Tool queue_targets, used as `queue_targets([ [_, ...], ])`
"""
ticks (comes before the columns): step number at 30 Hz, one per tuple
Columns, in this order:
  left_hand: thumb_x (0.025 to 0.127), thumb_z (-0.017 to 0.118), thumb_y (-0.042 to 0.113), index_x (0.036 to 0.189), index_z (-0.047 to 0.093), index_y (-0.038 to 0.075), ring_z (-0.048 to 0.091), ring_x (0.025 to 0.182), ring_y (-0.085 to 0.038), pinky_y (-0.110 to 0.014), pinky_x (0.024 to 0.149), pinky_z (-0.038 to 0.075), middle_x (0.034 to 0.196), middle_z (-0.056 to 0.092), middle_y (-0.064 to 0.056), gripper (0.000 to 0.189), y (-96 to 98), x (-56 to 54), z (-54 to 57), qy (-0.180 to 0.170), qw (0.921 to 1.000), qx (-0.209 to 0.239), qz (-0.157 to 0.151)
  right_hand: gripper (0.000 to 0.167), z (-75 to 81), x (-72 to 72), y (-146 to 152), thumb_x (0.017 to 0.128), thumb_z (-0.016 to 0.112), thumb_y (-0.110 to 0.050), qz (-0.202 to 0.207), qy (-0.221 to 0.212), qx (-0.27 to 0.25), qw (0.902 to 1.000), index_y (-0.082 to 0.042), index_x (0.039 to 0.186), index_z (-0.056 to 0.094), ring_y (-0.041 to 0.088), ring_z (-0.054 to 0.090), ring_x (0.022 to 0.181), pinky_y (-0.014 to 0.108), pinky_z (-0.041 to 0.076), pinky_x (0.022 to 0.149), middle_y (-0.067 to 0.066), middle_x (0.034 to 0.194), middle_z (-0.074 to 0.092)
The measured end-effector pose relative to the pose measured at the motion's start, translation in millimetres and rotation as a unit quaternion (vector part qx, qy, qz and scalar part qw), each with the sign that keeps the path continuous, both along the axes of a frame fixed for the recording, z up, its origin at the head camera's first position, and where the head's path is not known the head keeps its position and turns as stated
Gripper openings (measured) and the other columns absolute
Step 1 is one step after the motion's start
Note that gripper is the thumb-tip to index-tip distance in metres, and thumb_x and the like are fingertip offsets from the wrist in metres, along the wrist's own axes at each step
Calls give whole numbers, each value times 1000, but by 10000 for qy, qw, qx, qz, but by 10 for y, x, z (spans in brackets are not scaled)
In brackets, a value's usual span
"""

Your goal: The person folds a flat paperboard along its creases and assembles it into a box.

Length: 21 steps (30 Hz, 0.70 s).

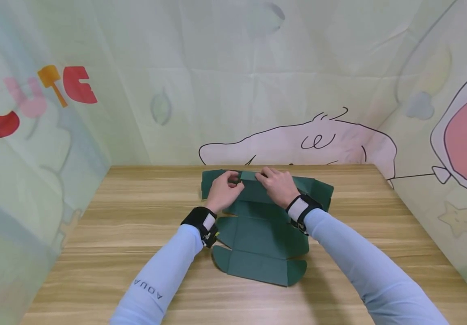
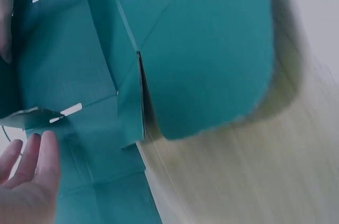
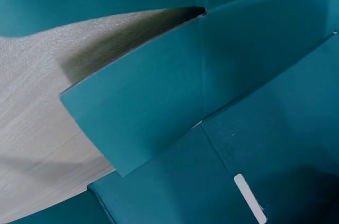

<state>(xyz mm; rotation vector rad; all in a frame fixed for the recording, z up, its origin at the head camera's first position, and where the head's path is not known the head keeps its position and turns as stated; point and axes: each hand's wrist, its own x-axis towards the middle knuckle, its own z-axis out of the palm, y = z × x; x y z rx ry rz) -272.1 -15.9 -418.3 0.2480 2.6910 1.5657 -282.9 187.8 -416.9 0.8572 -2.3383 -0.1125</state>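
Observation:
A dark green flat-pack cardboard box point(image 1: 263, 234) lies unfolded on the wooden table, with its rounded front flaps spread toward me. At its far end, a narrow panel point(image 1: 249, 176) stands folded up between my hands. My left hand point(image 1: 224, 190) is at the left of this panel, its thumb and fingers apart. In the left wrist view, the fingers point(image 2: 47, 163) extend beside a small raised flap near a white slot point(image 2: 71, 109). My right hand point(image 1: 280, 186) grips the far panel's edge with curled fingers. The right wrist view shows cardboard side flaps point(image 3: 137, 102), with that hand out of frame.
The wooden tabletop point(image 1: 148, 216) extends around the cardboard on both sides. Behind it hangs a pale printed cloth point(image 1: 225, 90) with cartoon drawings, and similar cloth walls flank the left and right table edges.

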Motion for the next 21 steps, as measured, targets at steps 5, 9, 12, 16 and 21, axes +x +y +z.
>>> queue_targets([
  [5, 96, 58, 23, 128, 62, 11, 67, 100, -24, -37, 85, 54, 114, 67, -9, 35, -127, 36, -8, 188, 9994, -269, 97, 24, 3, -2, 2, 91, 69, 1, -14, 10, 36, 10000, -10, 110, 76, 25, 71, 83, 34, 53, 47, 11, 97, 69],
  [9, 96, 59, 24, 123, 64, 4, 66, 95, -27, -39, 84, 53, 107, 69, -13, 33, -223, 90, -11, 39, 9945, -1041, 66, 24, 18, -9, 1, 90, 71, 1, -33, -15, 67, 10000, -10, 111, 76, 26, 71, 84, 34, 53, 47, 12, 98, 70],
  [12, 96, 61, 27, 123, 64, -2, 68, 102, -32, -43, 90, 55, 114, 71, -18, 39, -261, 132, -34, -223, 9834, -1803, -58, 26, 33, -10, -2, 89, 71, 1, -33, -31, 67, 10000, -10, 111, 75, 27, 71, 85, 34, 53, 48, 12, 99, 70],
  [16, 97, 61, 30, 112, 67, -5, 68, 89, -27, -39, 82, 56, 107, 71, -18, 39, -261, 173, -96, -657, 9666, -2467, -228, 26, 33, -10, -12, 89, 70, 2, -22, -17, 87, 10000, -10, 111, 75, 27, 72, 86, 35, 54, 48, 12, 100, 71],
  [21, 95, 65, 29, 108, 67, -7, 57, 74, -21, -33, 68, 50, 101, 68, -16, 38, -214, 179, -181, -823, 9628, -2560, -255, 26, 22, 1, -27, 89, 70, 2, -35, -1, 109, 9999, -10, 112, 75, 26, 71, 87, 35, 55, 49, 11, 100, 70],
])
